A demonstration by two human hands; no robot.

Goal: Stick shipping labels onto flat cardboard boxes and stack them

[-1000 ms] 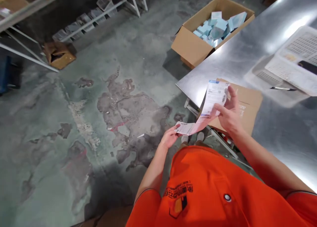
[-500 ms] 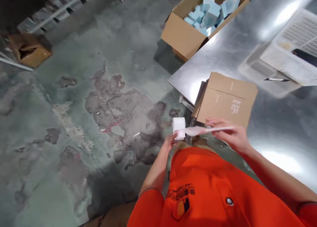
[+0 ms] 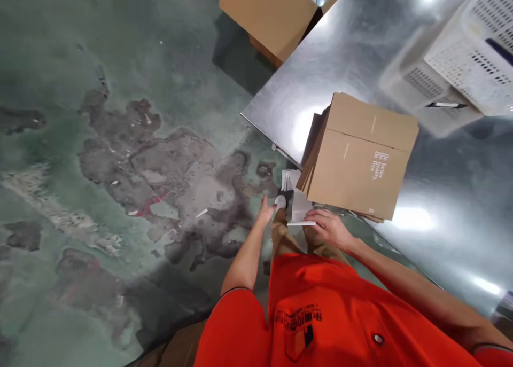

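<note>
My left hand (image 3: 265, 212) is low on the left, in front of my trouser leg, its thumb apart from the other fingers, which are partly hidden. I see nothing held in it. Beside it is a rounded white shape (image 3: 280, 201), perhaps the toe of a shoe. My right hand (image 3: 329, 227) grips a thin white sheet (image 3: 301, 208), whose near edge shows as a bright straight strip. Just beyond, partly behind that sheet, is a white folded bundle (image 3: 288, 179). Flat brown cardboard pieces (image 3: 360, 164) lie stacked at the table corner, close to my right hand.
A metal table (image 3: 280, 105) fills the right side, its corner pointing left. White perforated baskets (image 3: 460, 62) stand on it. Beyond its far edge is an open carton (image 3: 272, 20) with light-blue pieces inside. The stained green floor (image 3: 180, 169) spreads leftward.
My right hand has moved left and lower, and the white sheet now hangs spread rather than edge-on. My left hand has come away from the white bundle. The view has shifted.
</note>
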